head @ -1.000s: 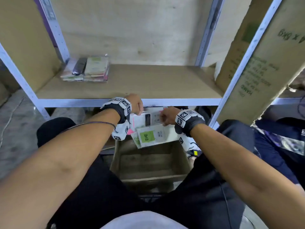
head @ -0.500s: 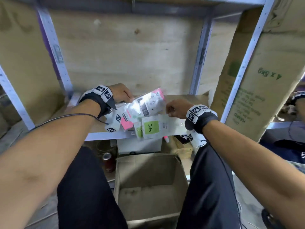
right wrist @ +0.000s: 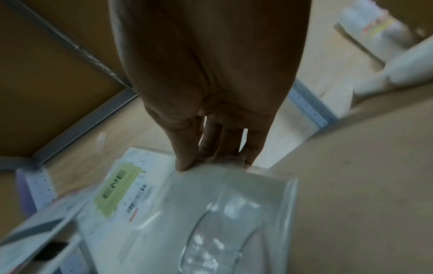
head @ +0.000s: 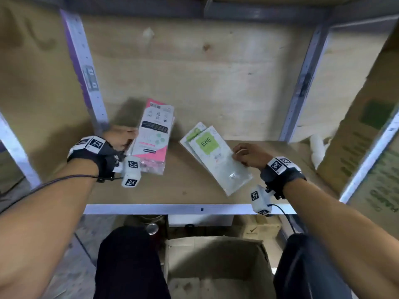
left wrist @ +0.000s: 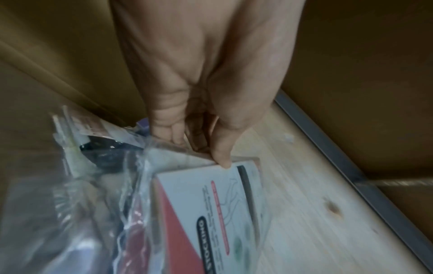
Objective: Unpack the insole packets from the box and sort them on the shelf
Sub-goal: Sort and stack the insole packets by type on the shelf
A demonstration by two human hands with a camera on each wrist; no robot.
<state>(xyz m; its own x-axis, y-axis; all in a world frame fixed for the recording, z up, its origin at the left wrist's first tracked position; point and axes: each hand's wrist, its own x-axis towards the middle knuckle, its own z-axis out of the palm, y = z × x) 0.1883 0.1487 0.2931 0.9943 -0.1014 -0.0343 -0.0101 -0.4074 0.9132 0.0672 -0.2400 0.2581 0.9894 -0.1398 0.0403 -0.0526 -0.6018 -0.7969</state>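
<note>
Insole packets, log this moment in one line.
left hand: holds pink packets | right hand: holds green-label packets | over shelf

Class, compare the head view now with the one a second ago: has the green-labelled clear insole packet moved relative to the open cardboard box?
Yes. The green-labelled clear insole packet, pinched by the right hand, has gone up and away from the open cardboard box, out over the wooden shelf board.

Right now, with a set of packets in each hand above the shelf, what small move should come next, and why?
Probably lower both sets onto the shelf as separate piles: the left hand holds the pink packets, the right hand the green-labelled packets, already well apart.
</note>
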